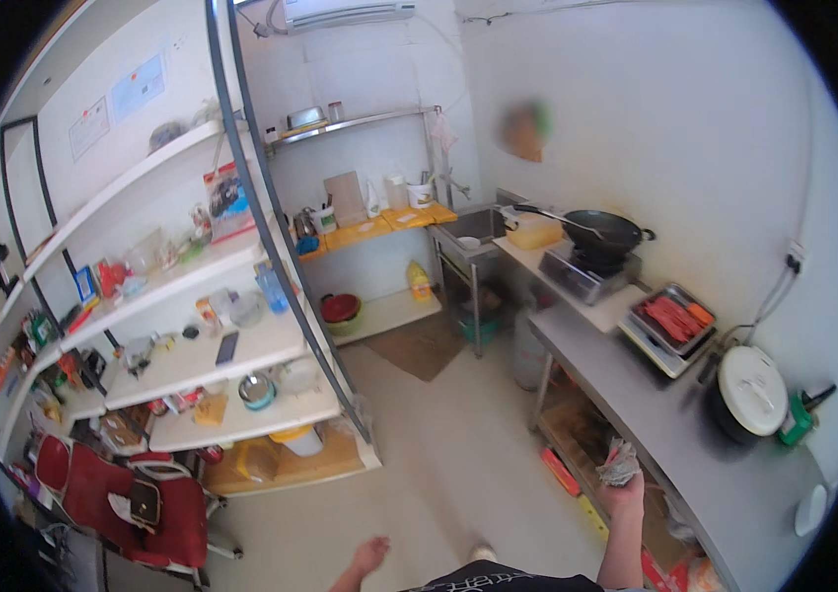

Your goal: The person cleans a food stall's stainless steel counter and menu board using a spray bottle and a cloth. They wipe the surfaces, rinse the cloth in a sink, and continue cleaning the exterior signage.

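Observation:
My right hand (pixel 622 497) grips a crumpled grey-and-white bundle (pixel 618 465), perhaps a plastic bag or cloth, beside the front edge of the stainless steel table (pixel 685 444). Low over the floor, my left hand (pixel 371 555) hangs with fingers partly curled, and nothing shows in it. On the steel table stand a black pot with a cream lid (pixel 752 388) and a kitchen scale (pixel 661 348). The scale bears a metal tray (pixel 703 342) of red strips that look like meat, with an orange piece beside them. Farther back, a black wok (pixel 600 226) rests on a portable stove (pixel 589 274).
White shelves (pixel 256 348) with dark posts line the left side, holding jars, bags and a phone (pixel 226 348). A red office chair (pixel 174 510) stands at lower left. At the back is a steel sink (pixel 489 222); a gas cylinder (pixel 530 351) stands under the counter.

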{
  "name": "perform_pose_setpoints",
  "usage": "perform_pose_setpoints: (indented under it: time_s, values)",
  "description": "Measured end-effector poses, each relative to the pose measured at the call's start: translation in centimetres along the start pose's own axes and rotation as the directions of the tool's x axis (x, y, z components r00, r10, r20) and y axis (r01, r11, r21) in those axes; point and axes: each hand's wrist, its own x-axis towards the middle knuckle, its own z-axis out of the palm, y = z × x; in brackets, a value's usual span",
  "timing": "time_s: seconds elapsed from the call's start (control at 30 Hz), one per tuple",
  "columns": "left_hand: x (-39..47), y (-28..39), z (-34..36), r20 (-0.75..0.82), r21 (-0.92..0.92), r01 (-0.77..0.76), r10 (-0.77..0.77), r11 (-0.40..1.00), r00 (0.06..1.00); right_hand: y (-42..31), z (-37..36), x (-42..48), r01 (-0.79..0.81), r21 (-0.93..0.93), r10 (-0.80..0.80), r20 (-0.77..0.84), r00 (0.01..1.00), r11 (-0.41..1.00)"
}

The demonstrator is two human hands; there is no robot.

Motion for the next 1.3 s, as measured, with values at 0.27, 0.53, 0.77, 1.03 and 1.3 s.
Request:
perform_pose_setpoints:
  time_s: [0.27, 0.53, 0.77, 1.03, 1.3]
  values:
    - [12.8, -1.9, -5.6, 0.207, 0.137, 0.517, -0.534, 0.845, 0.819, 19.9, 15.2, 24.8, -0.262, -0.17, 0.26, -0.035, 0.965, 0.95]
    - [39.4, 0.6, -15.2, 0.185, 0.056, 0.62, -0.618, 0.783, 0.764, 34.1, 25.0, 48.7, -0.279, -0.249, 0.269, -0.074, 0.96, 0.927]
    - [68.0, 2.1, -27.2, 0.19, 0.508, 0.062, -0.182, 0.859, 0.965, 43.8, 41.0, 60.4, -0.166, -0.375, 0.235, 0.147, 0.961, 0.912]
    - [100.0, 22.1, -36.2, -0.218, -0.305, 0.02, -0.09, 0.952, 0.972, 45.4, 46.8, 82.1, -0.038, -0.456, 0.231, 0.375, 0.898, 0.889]
    - [111.0, 26.8, -42.3, 0.134, -0.638, 0.307, -0.29, 0.706, 0.948, 49.6, 58.3, 100.4, -0.313, -0.231, 0.377, 0.331, 0.865, 0.921]
